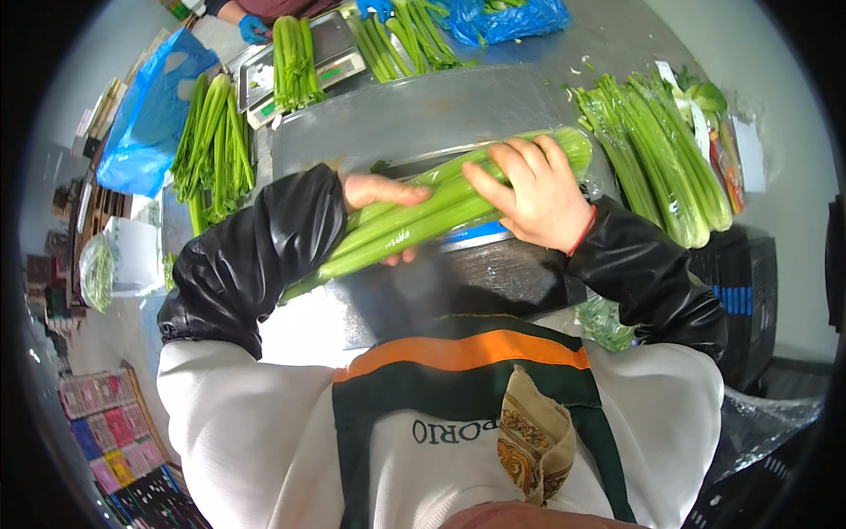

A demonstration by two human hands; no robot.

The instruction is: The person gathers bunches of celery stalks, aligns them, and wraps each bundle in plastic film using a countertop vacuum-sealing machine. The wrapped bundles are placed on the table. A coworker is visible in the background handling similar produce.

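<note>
A bunch of celery (410, 211) in clear plastic film lies slantwise between my hands, over a metal wrapping machine with a dark front plate (462, 278). My left hand (386, 198) grips it near the leafy end, thumb on top and a few fingertips showing below. Spread over the thicker end, my right hand (529, 188) presses its fingers on the film. Just right of this hand, wrapped celery bunches (654, 159) lie side by side. Loose unwrapped celery (215, 149) is at the left, beyond my left sleeve.
Across the metal table, a co-worker's blue-gloved hand (253, 30) is beside a scale (340, 66) with celery on it. More celery (403, 40) and a blue bag (509, 23) lie behind the machine. Another blue bag (149, 112) stands left. Black crates (740, 297) are stacked right.
</note>
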